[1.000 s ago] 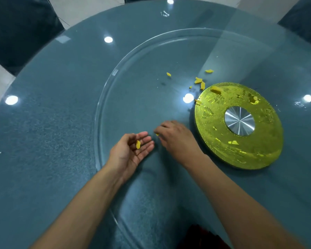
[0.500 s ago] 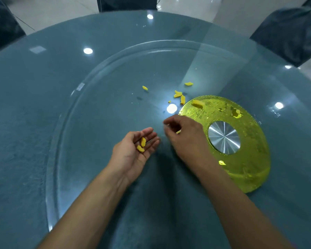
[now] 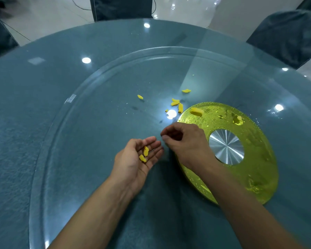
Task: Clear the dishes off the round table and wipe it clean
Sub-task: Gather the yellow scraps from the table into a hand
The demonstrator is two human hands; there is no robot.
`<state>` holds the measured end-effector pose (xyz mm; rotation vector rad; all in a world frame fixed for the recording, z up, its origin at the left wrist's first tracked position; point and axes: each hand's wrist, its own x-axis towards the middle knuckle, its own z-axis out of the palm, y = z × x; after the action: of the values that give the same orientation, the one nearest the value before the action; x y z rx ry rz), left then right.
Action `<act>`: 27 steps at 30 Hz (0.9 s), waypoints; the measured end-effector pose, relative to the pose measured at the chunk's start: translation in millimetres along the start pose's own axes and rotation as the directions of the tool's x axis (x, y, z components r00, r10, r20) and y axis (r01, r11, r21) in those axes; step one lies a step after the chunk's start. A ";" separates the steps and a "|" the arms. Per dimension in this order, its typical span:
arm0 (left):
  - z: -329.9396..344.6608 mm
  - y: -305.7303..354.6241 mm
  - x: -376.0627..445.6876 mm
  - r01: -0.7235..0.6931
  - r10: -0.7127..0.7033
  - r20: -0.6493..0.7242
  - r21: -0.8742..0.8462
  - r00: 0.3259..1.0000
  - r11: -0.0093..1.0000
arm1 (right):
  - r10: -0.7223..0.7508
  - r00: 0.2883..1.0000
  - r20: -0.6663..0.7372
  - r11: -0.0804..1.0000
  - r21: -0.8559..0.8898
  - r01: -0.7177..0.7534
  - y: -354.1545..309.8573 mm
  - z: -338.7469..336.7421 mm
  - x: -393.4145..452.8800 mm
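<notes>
Fingertips of the right hand [image 3: 185,141] are curled under in shadow — whether a scrap is pinched can't be told. Two yellow scraps [image 3: 144,154] are cupped in the left hand [image 3: 136,162], held palm-up w/ fingers relaxed. More loose scraps [image 3: 176,103] are scattered on the glass turntable [image 3: 97,123] by the yellow disc [image 3: 255,159]. Tabletop [image 3: 16,123] is cut off left & right — chairs [image 3: 287,33] are seen beyond.

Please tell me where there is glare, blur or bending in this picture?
Head view: round lamp glare lies on the glass table near the yellow scraps; smaller spots dot the glass elsewhere; the right forearm is motion-blurred low in the frame; the wide lens bows the table's far edge.
</notes>
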<state>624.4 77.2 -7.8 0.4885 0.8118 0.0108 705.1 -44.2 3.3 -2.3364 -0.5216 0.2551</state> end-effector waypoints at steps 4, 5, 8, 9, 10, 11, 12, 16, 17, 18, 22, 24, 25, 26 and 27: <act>4.7 4.7 3.0 -0.008 0.008 -0.009 -0.021 1.000 1.000 | -0.094 0.996 0.007 0.995 0.016 0.094 -8.7 -3.6 -4.9; 3.7 5.6 2.9 -0.004 0.003 -0.025 -0.027 1.000 1.000 | -0.095 0.991 -0.093 0.995 -0.038 0.092 -3.4 -3.3 -2.4; -4.8 8.8 -2.6 0.012 -0.013 -0.042 -0.040 0.999 0.999 | -0.023 0.998 -0.062 0.890 -0.457 -0.008 12.9 17.8 -11.4; -9.1 9.7 -5.5 0.013 -0.015 -0.038 -0.044 0.999 0.999 | 0.026 1.000 0.008 0.830 -0.557 -0.017 16.2 29.5 -21.4; -14.0 10.6 -9.5 0.013 -0.014 -0.037 -0.043 0.999 0.999 | 0.056 0.997 0.049 0.802 -0.597 -0.016 18.0 38.9 -31.5; -19.6 10.9 -13.8 0.008 -0.010 -0.042 -0.037 0.999 0.999 | 0.065 0.995 0.074 0.800 -0.600 -0.007 21.1 45.0 -39.2; -24.8 10.7 -18.9 0.005 -0.006 -0.044 -0.027 0.999 1.000 | 0.059 0.994 0.089 0.806 -0.591 0.005 23.4 46.3 -42.9; -43.5 4.8 -39.6 0.022 -0.021 -0.044 0.009 0.999 1.000 | 0.041 0.988 0.148 0.810 -0.583 0.054 32.1 37.1 -45.4; -48.5 2.8 -43.9 0.023 -0.023 -0.043 0.005 0.999 1.000 | 0.037 0.985 0.167 0.818 -0.572 0.066 31.2 36.0 -47.9; -52.5 1.0 -48.3 0.025 -0.025 -0.038 -0.001 0.999 1.000 | 0.033 0.982 0.186 0.823 -0.563 0.079 29.6 35.3 -50.9; -65.9 -3.6 -62.4 0.044 -0.044 -0.029 -0.015 0.999 0.999 | 0.033 0.977 0.210 0.877 -0.475 0.072 29.7 14.7 -50.3; -74.1 -5.3 -68.1 0.047 -0.048 -0.028 -0.014 0.998 0.999 | 0.030 0.998 0.054 0.946 -0.324 -0.011 34.5 -2.5 -41.2; -78.5 -5.9 -70.7 0.050 -0.050 -0.024 -0.010 0.998 0.999 | 0.024 0.998 -0.054 0.956 -0.290 -0.039 39.7 -9.5 -32.5; -83.2 -6.3 -73.2 0.054 -0.054 -0.017 -0.013 0.998 0.998 | 0.000 0.991 -0.132 0.948 -0.316 -0.042 45.4 -15.8 -20.9; -87.8 -6.7 -75.1 0.059 -0.059 -0.008 -0.019 0.998 0.998 | -0.033 0.986 -0.164 0.924 -0.381 -0.032 51.6 -20.6 -6.5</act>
<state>509.8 93.1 -9.8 0.4473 0.8332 -0.0338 721.2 -93.7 -17.2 -2.7057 -0.5252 -0.0530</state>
